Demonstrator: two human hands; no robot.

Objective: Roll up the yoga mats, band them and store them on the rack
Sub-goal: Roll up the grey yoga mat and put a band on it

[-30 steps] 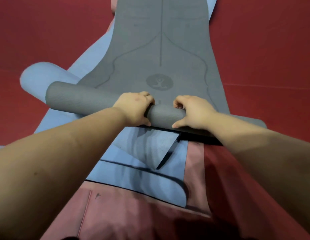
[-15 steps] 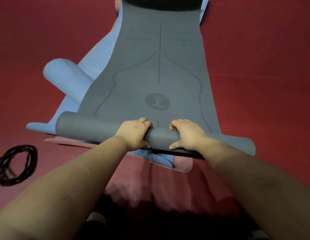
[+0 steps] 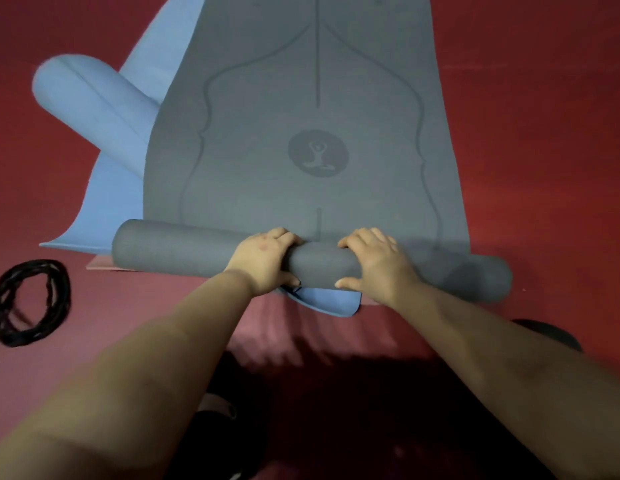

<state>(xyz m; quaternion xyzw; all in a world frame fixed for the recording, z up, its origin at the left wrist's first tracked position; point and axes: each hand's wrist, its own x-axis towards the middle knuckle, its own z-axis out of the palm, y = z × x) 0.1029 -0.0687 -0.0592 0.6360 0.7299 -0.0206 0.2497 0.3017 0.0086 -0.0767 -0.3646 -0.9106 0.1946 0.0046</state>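
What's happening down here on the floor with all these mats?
A person is rolling up a grey yoga mat. The left hand and right hand both grip the rolled part; most of it lies flat. A blue mat lies underneath, partly rolled. Black bands wait nearby.

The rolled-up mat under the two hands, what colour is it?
Dark grey. The rolled grey yoga mat shows best in the head view, the only one.

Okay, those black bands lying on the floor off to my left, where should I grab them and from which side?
Probably best from above with the left hand, which is nearer. The black bands lie flat on the red floor as a loose open ring, so hook fingers through the hole and pinch the strands on the near right side. Both hands now grip the grey roll.
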